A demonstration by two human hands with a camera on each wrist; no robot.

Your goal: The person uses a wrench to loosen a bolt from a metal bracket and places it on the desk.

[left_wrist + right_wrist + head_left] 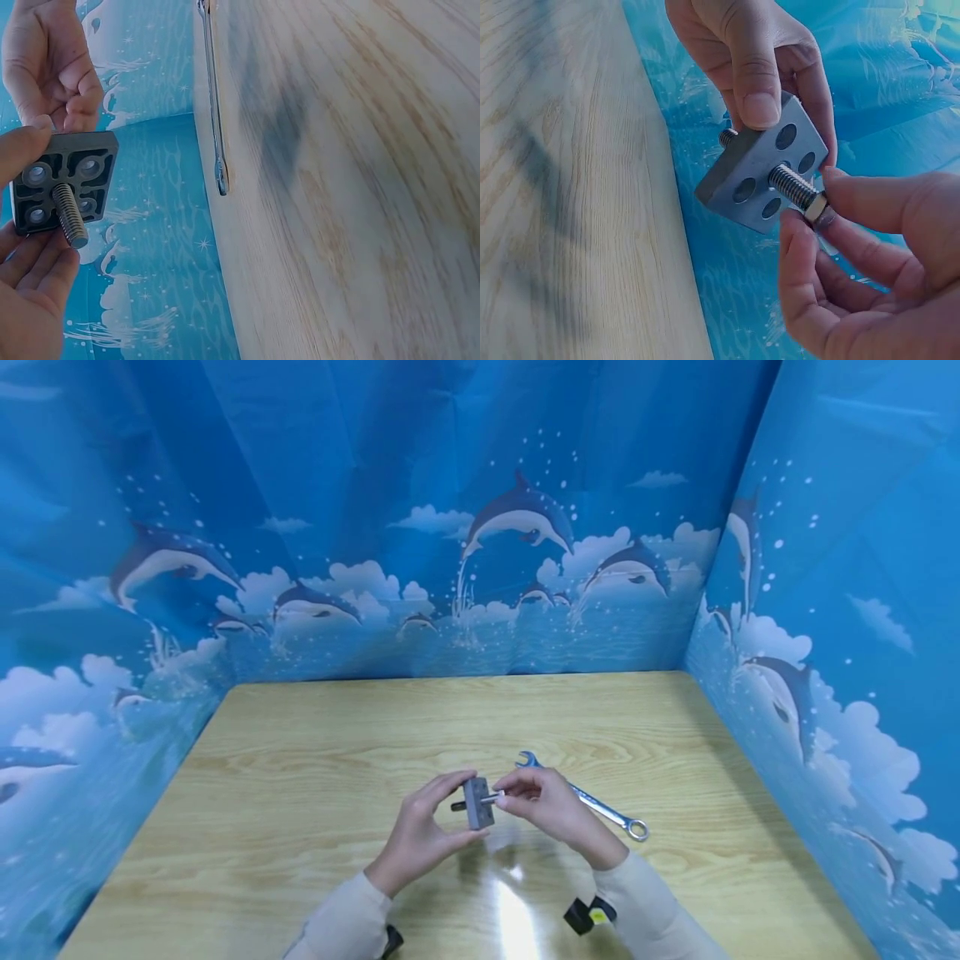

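Note:
My left hand [431,827] grips a grey square plate [761,169] by its edges, thumb on one side and fingers on the opposite side. The plate has several round holes, and its other face is ribbed. Through its middle runs a threaded metal bolt [791,184]; its bare threaded end shows on the ribbed face in the left wrist view. A hex piece [816,208] sits at the bolt's other end; whether it is a head or a nut I cannot tell. My right hand [547,806] pinches that hex end between thumb and fingers.
A silver combination wrench [603,808] lies on the wooden table [315,752], behind and to the right of the right hand. Blue dolphin-printed curtains [360,527] stand along the back and sides of the table.

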